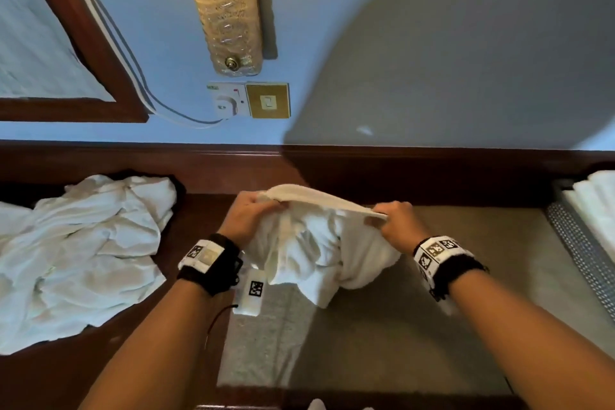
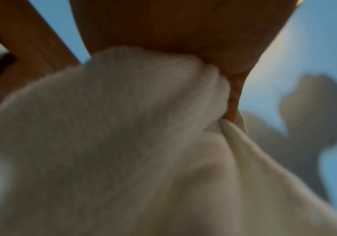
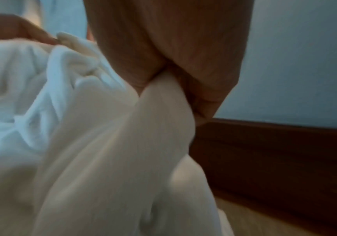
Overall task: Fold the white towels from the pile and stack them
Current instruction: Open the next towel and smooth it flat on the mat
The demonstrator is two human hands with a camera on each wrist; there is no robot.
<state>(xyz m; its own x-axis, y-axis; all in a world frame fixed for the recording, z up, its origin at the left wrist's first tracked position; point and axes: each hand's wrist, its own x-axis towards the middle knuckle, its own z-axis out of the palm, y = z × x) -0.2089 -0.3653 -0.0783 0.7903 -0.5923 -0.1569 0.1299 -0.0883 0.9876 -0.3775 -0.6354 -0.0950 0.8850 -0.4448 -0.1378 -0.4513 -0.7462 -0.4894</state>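
Note:
A white towel (image 1: 312, 243) hangs bunched between both hands above the beige mat (image 1: 382, 326). My left hand (image 1: 248, 213) grips its upper edge on the left, and my right hand (image 1: 396, 220) grips the same edge on the right. The left wrist view shows the towel (image 2: 123, 143) held tight in the left hand (image 2: 183, 32). The right wrist view shows the towel (image 3: 113, 143) squeezed in the right hand (image 3: 183, 55). A crumpled pile of white towels (image 1: 80, 256) lies on the dark wood top at the left. Folded white towels (image 1: 595, 206) sit at the far right.
A dark wood ledge (image 1: 332, 166) runs along the blue wall behind the mat. A lit wall lamp (image 1: 226, 3) and a switch plate (image 1: 249, 100) are above it. The folded towels rest in a woven grey tray (image 1: 582, 260).

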